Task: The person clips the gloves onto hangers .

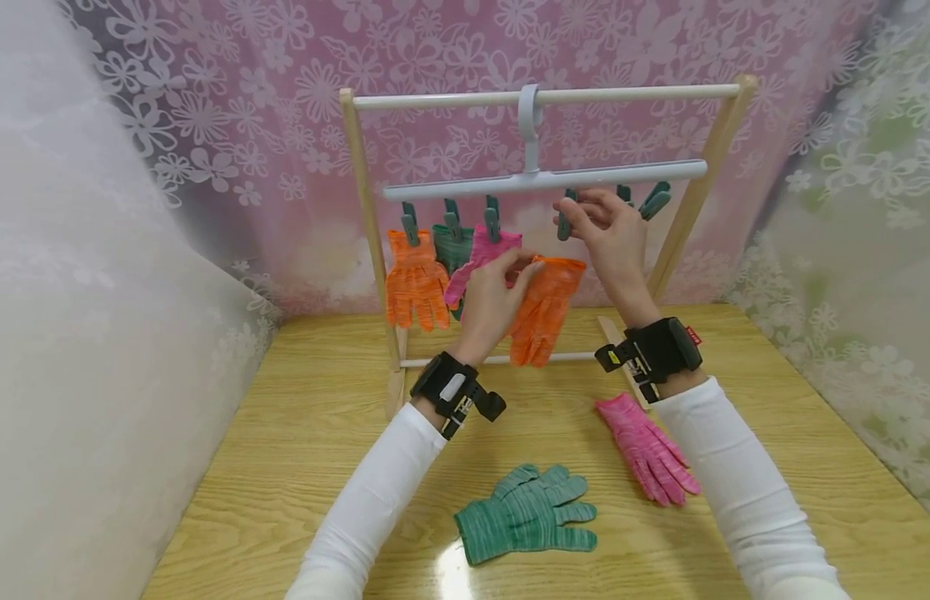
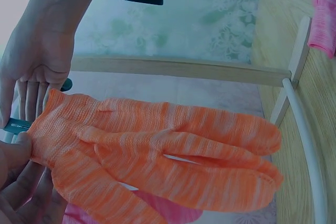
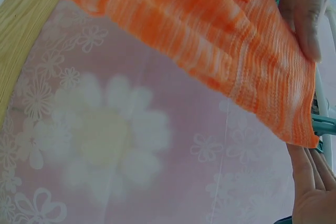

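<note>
Under the hanger bar: held orange glove, cuff up, long axis steep and slightly tilted.
Left hand: nearer — fingers pinching the cuff's edge.
Right hand: fingers pinching a green clip just above the cuff — contact unclear.
Surface: green glove, pink glove.
Red tag: on the right wristband, lettering too small to read.
</note>
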Action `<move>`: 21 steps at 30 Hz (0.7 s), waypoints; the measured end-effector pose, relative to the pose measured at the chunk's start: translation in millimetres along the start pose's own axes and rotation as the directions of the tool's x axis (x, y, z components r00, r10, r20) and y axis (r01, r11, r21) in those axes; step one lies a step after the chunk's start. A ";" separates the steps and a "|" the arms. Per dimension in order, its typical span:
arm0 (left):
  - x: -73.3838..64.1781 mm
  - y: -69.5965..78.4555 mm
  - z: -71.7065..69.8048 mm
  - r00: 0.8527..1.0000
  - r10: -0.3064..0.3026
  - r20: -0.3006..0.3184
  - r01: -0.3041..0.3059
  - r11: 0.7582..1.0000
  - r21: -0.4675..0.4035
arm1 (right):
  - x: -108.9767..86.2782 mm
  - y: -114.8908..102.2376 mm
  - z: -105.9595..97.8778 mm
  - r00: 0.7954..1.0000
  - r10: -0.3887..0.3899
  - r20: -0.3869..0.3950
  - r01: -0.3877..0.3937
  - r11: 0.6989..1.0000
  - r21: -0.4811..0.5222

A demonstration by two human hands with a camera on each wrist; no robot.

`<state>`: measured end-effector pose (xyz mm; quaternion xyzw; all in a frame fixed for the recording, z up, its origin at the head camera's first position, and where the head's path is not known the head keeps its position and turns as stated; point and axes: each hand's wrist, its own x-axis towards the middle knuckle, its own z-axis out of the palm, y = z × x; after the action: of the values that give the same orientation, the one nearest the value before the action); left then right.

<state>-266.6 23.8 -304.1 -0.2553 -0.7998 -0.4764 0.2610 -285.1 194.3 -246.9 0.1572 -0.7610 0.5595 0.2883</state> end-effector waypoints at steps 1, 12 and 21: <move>0.9 -0.1 0.8 1.000 -0.003 -0.002 0.003 1.000 -0.004 | -0.1 -0.4 0.3 1.000 -0.003 -0.003 0.003 1.000 0.000; 9.8 -1.3 6.4 0.998 -0.057 -0.002 0.057 0.998 -0.037 | -2.9 -2.8 3.4 1.000 -0.008 -0.028 0.011 0.996 0.090; 18.5 2.8 12.7 0.999 -0.039 -0.038 0.038 0.999 -0.028 | -2.7 -4.8 6.9 0.999 -0.008 -0.048 0.014 0.990 0.144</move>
<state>-280.5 39.3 -295.4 -0.2343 -0.7928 -0.4971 0.2636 -282.1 186.0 -246.3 0.1684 -0.7107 0.6149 0.2974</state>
